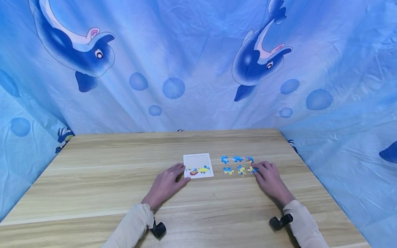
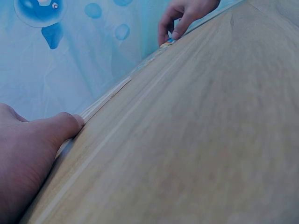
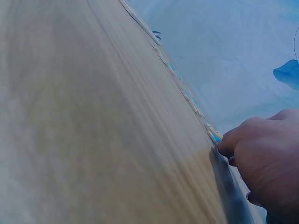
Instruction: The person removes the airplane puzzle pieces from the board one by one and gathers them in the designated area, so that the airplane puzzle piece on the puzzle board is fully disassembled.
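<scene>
A white puzzle tray (image 1: 198, 160) lies flat on the table, with a printed picture along its lower part. My left hand (image 1: 165, 182) holds its near left corner, fingers at the left edge and thumb (image 2: 70, 123) at the near edge. To the tray's right, loose jigsaw pieces (image 1: 237, 159) in blue and yellow lie in two short rows. At the right end of the near row, my right hand (image 1: 271, 177) pinches a jigsaw piece (image 1: 253, 170) between thumb and fingers. In the right wrist view the fingertips are low at the tabletop, partly hiding that piece (image 3: 217, 138).
The wooden table (image 1: 124, 155) runs back to a blue curtain (image 1: 198, 69) printed with dolphins and bubbles, which also hangs at both sides. Black wrist cameras (image 1: 159, 230) sit at both sleeves, close above the table.
</scene>
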`<state>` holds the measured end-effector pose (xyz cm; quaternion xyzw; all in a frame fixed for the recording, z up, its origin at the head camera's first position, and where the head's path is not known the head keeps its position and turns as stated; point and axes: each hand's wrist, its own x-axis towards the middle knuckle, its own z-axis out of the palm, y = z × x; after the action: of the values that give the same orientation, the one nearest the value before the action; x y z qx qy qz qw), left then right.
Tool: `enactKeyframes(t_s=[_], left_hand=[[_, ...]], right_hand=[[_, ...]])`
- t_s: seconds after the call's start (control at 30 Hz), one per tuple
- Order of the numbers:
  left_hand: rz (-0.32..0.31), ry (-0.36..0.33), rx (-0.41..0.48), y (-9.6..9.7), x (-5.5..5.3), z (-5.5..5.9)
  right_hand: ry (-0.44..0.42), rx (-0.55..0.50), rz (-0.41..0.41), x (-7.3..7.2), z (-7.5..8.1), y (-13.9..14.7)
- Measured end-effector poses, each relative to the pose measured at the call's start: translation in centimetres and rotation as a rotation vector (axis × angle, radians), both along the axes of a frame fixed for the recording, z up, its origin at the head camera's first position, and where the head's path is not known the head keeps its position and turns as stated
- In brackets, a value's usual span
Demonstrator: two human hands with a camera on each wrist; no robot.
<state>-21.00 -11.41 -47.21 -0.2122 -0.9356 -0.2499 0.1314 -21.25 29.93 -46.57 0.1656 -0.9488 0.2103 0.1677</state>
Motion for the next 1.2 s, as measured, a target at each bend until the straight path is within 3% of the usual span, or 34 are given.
enactKeyframes(t_s=[0.87,1.2], left_hand=[[-0.008,0.003,0.002,-0.1,0.0,0.1],[-0.013,0.008,-0.001,-0.1,0.0,0.0]], right_hand=[[-0.027,-0.054,-0.002,-0.1,0.0,0.1],[-0.04,-0.104,0.013,-0.3,0.9,-1.3]])
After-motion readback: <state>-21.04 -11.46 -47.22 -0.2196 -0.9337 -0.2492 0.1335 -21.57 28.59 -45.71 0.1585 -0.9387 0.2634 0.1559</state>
